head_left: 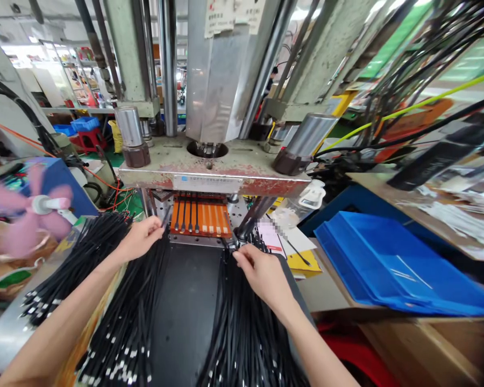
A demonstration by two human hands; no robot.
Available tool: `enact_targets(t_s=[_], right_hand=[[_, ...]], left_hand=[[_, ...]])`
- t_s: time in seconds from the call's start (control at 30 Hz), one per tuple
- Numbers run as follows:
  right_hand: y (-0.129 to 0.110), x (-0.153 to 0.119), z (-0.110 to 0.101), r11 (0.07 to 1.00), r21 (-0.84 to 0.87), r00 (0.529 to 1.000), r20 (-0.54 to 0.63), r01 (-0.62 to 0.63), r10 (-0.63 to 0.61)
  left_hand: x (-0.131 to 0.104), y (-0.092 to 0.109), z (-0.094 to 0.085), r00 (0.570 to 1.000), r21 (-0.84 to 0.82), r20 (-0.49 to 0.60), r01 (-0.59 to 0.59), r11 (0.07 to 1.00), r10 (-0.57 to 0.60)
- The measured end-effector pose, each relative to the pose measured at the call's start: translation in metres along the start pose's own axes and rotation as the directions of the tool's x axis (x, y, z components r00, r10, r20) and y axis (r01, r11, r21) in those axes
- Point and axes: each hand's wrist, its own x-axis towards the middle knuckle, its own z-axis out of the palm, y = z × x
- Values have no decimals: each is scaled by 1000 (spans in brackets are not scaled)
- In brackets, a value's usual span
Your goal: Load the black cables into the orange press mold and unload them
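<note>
An orange fixture plate sits under the press head, with several black cables in its left slots and pale empty-looking slots on its right. My left hand is pinched on a thin dark cable just left of the plate. At the plate's front right corner, my right hand is closed, fingertips at the upper end of a black cable bundle; what it grips is too small to tell. Another black cable bundle lies below my left hand, with a further bundle to its left.
The press crossbeam spans above the plate, between thick metal columns. A pink fan stands at the left. Blue trays lie at the right, beside papers and a clear plastic jug.
</note>
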Motion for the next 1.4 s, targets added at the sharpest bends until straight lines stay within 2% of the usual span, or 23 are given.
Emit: enact_targets(t_s=[0.07,0.13,0.23,0.33,0.43,0.53,0.6,0.67,0.77,0.83,0.9,0.93,0.97,1.03,1.07,1.1,1.13,1.2,1.23,1.3,1.4], right_hand=[[-23,-5,-7,960,245,991,-13,133,-134],[-45,-9,-11,891,398,976,-65,217,-208],[-70,-11,-12,803,526,960,-157,281,-233],[-81,-9,-7,731,614,954,-206,300,-218],[-83,-6,-2,710,628,947,-244,317,-207],[-82,-5,4,753,566,941,-244,336,-236],[-79,-4,8,786,506,934,-198,356,-296],[-74,-1,13,808,459,927,-132,370,-350],[-62,18,20,854,391,936,-72,344,-344],[-52,42,22,885,351,952,-98,307,-291],[-42,71,24,905,336,963,-152,263,-223],[-37,87,25,908,346,968,-168,235,-187],[-33,101,25,909,364,974,-169,203,-151],[-27,124,27,904,401,986,-138,146,-99],[-24,132,29,901,414,989,-118,126,-84],[-22,137,30,900,420,992,-101,115,-80],[-20,140,32,901,419,993,-90,112,-82],[-18,140,35,903,414,993,-79,116,-92],[-17,139,36,901,417,993,-74,117,-95],[-16,137,36,908,401,993,-65,120,-102],[-16,139,34,961,259,994,-71,101,-85]], left_hand=[[-8,31,-3,993,-229,32,-107,968,117],[-14,63,-4,982,-324,32,-168,931,188],[-17,98,-5,970,-386,33,-208,899,239],[-12,116,-1,955,-486,102,-197,852,279],[-4,121,8,956,-592,113,-155,791,272],[3,120,16,971,-657,83,-116,745,225],[8,119,17,975,-653,23,-154,742,222],[14,121,15,964,-594,-84,-251,764,251],[26,127,8,904,-435,-258,-424,794,341],[36,131,6,827,-300,-323,-550,779,459],[45,129,8,736,-169,-337,-661,731,587],[49,126,12,710,-126,-344,-684,719,615],[52,120,17,708,-103,-364,-676,730,605],[57,101,30,770,-77,-378,-579,812,514],[58,89,37,814,-45,-325,-522,852,482],[58,78,43,849,16,-216,-491,871,482],[56,66,49,864,100,-73,-491,865,499],[50,48,57,829,265,218,-559,786,516],[46,42,59,806,323,308,-588,741,506],[40,38,60,798,401,378,-597,695,468],[46,45,57,825,440,391,-557,704,408]])
